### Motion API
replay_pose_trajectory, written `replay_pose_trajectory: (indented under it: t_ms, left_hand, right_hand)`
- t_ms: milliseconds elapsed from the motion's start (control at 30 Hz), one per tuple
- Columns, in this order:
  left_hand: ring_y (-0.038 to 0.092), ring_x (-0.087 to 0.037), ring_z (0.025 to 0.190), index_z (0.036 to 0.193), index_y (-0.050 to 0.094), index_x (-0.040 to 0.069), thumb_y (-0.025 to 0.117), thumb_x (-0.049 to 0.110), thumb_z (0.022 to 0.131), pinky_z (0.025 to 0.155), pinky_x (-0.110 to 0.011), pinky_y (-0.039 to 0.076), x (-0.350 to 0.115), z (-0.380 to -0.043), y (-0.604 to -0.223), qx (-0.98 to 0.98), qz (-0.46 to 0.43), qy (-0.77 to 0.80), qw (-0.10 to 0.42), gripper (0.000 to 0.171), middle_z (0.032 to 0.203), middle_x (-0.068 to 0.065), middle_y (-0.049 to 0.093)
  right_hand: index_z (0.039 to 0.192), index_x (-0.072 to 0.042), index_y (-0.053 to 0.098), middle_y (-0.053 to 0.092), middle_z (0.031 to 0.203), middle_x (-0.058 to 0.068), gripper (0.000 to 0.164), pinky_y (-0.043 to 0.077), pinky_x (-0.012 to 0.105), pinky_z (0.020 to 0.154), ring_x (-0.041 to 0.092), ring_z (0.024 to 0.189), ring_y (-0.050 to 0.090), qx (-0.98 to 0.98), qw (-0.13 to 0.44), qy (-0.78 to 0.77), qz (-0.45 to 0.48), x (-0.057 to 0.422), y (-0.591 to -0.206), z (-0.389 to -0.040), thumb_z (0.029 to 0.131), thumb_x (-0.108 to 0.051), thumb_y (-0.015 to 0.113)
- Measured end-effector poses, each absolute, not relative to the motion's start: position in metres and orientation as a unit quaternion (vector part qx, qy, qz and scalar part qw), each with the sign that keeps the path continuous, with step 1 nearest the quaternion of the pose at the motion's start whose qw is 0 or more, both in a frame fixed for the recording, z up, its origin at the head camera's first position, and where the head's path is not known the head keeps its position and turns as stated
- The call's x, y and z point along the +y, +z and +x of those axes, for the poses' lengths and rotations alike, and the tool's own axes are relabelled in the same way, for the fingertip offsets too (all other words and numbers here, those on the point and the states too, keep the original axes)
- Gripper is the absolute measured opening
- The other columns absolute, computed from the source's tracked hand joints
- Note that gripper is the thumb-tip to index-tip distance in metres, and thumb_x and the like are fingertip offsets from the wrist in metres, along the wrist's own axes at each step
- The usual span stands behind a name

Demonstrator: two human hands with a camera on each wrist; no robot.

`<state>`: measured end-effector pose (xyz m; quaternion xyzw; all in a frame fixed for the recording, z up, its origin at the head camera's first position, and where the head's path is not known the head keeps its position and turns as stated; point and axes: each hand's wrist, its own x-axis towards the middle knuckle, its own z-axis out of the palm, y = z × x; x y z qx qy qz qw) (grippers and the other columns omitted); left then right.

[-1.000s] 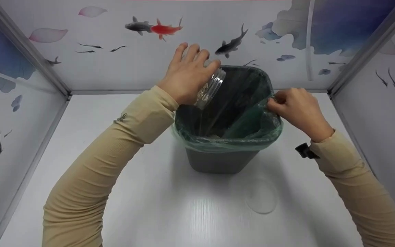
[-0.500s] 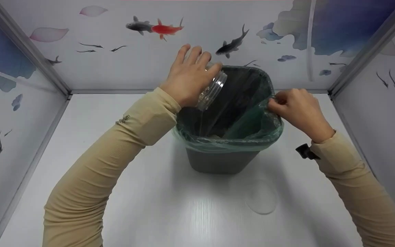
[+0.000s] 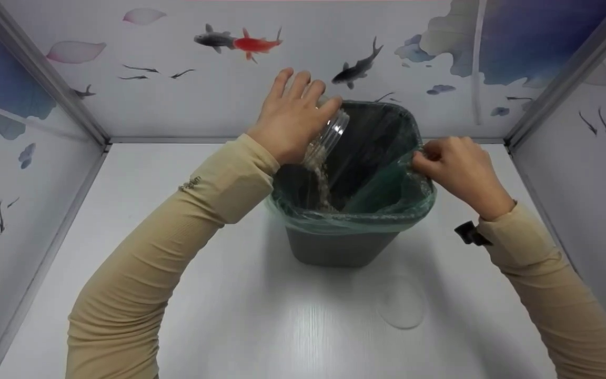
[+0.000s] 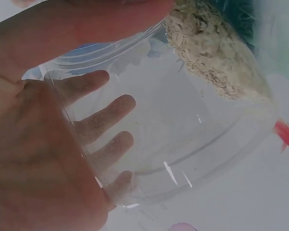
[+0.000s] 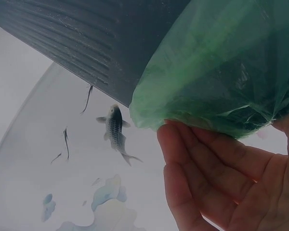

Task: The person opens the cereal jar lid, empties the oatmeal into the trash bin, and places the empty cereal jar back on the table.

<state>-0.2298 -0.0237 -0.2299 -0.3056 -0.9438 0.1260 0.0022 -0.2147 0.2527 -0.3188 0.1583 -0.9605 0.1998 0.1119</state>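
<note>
My left hand (image 3: 292,121) grips a clear plastic jar (image 4: 154,130), tilted mouth-down over the left side of a grey trash bin (image 3: 334,247). Pale flakes, like oats (image 4: 216,53), are heaped toward the jar's mouth in the left wrist view. In the head view a stream of flakes (image 3: 323,189) falls from the jar into the bin. A green plastic bag (image 3: 382,184) lines the bin and folds over its rim. At the right rim my right hand (image 3: 458,168) pinches the bag's edge between thumb and fingers, palm and fingers showing below the green film (image 5: 202,72).
A clear round lid (image 3: 401,302) lies on the white table (image 3: 219,316) in front of the bin. Panels printed with fish (image 3: 358,68) stand at the back and both sides, with the bin close to the back one.
The jar has tipped slightly further, and flakes now pour out in a thick stream where before only a faint trickle showed. The right hand keeps its hold on the bag.
</note>
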Motion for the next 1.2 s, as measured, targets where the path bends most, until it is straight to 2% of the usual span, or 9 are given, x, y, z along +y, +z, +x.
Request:
replay_pose_trajectory:
  t_ms: [300, 400, 533, 667, 1200]
  left_hand:
    - [0.017, -0.036, 0.138, 0.147, 0.031, 0.014, 0.072, 0.001, 0.078, 0.113, -0.05, 0.004, -0.0223, -0.2296, -0.2293, -0.944, -0.305, 0.13, 0.006, 0.081, 0.144, -0.018, 0.031]
    - [0.017, -0.036, 0.138, 0.147, 0.032, 0.014, 0.079, 0.009, 0.076, 0.113, -0.05, 0.003, -0.0213, -0.2295, -0.2292, -0.943, -0.305, 0.134, 0.004, 0.085, 0.144, -0.017, 0.031]
    - [0.016, -0.036, 0.138, 0.146, 0.032, 0.014, 0.081, 0.014, 0.074, 0.113, -0.05, 0.003, -0.0203, -0.2299, -0.2292, -0.942, -0.306, 0.139, 0.001, 0.087, 0.144, -0.017, 0.031]
    - [0.018, -0.036, 0.137, 0.146, 0.033, 0.014, 0.08, 0.012, 0.074, 0.113, -0.05, 0.003, -0.0208, -0.2302, -0.2292, -0.942, -0.307, 0.136, 0.004, 0.086, 0.143, -0.017, 0.032]
    - [0.019, -0.036, 0.137, 0.147, 0.033, 0.014, 0.089, 0.024, 0.067, 0.113, -0.05, 0.004, -0.02, -0.2309, -0.2316, -0.945, -0.3, 0.132, 0.007, 0.098, 0.144, -0.017, 0.033]
  right_hand:
    - [0.054, -0.012, 0.047, 0.037, 0.047, 0.0, 0.04, 0.026, 0.032, 0.043, 0.019, 0.044, 0.035, -0.96, 0.114, 0.201, 0.158, 0.2531, -0.3188, -0.2149, 0.093, -0.018, 0.053]
    - [0.053, -0.012, 0.044, 0.034, 0.047, 0.0, 0.041, 0.024, 0.032, 0.042, 0.018, 0.044, 0.033, -0.96, 0.112, 0.203, 0.155, 0.2533, -0.3189, -0.2144, 0.093, -0.018, 0.053]
    - [0.053, -0.013, 0.042, 0.032, 0.048, -0.001, 0.041, 0.022, 0.031, 0.042, 0.018, 0.044, 0.031, -0.961, 0.111, 0.204, 0.153, 0.2537, -0.319, -0.2136, 0.093, -0.017, 0.052]
    - [0.053, -0.013, 0.043, 0.033, 0.047, -0.001, 0.041, 0.023, 0.031, 0.041, 0.018, 0.043, 0.031, -0.96, 0.113, 0.203, 0.155, 0.2536, -0.3191, -0.2142, 0.093, -0.018, 0.052]
    - [0.053, -0.012, 0.044, 0.036, 0.048, -0.001, 0.04, 0.025, 0.032, 0.042, 0.019, 0.045, 0.035, -0.961, 0.114, 0.203, 0.152, 0.253, -0.3201, -0.2151, 0.092, -0.018, 0.053]
